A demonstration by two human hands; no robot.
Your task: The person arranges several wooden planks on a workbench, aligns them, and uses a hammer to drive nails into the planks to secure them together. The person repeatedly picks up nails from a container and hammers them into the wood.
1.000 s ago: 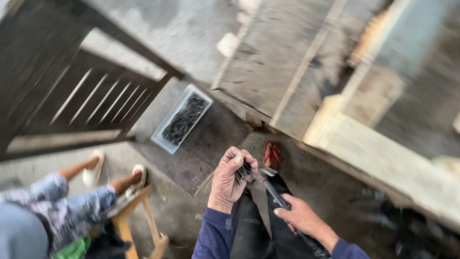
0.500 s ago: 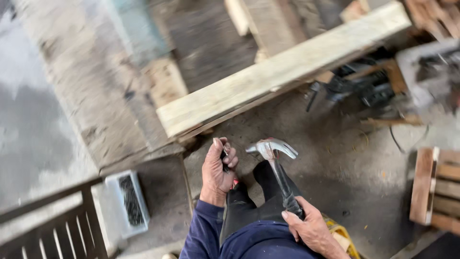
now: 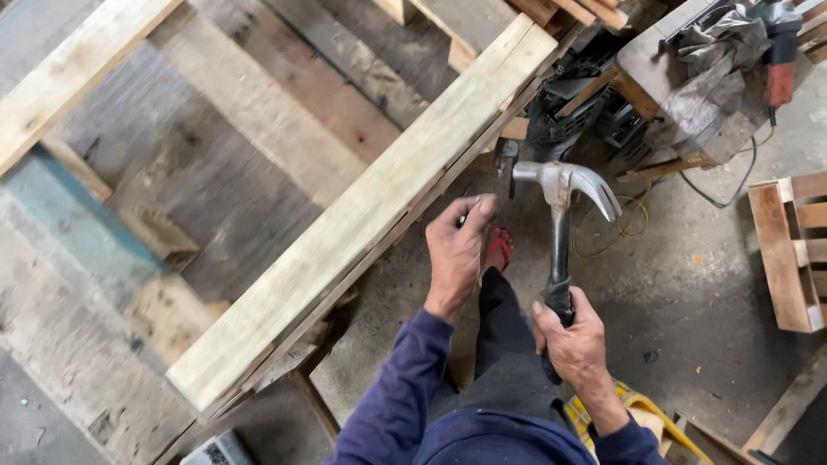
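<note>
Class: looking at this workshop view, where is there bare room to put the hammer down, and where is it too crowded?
Bare concrete floor lies between the hammer and the small pallet. The long plank top is bare. Top right, around the cloth-covered stand, is crowded.

Soft, even daylight, faint shadows, no glare; motion blur smears the planks at left.

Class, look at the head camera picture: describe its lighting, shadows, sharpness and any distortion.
Head view: soft, even daylight, no hard shadows or glare. The hammer, right hand and left hand are fairly sharp. The pale plank shows slight smear, and the boards at far left look streaked and blurred. The wide lens makes straight edges splay toward the corners.
</note>
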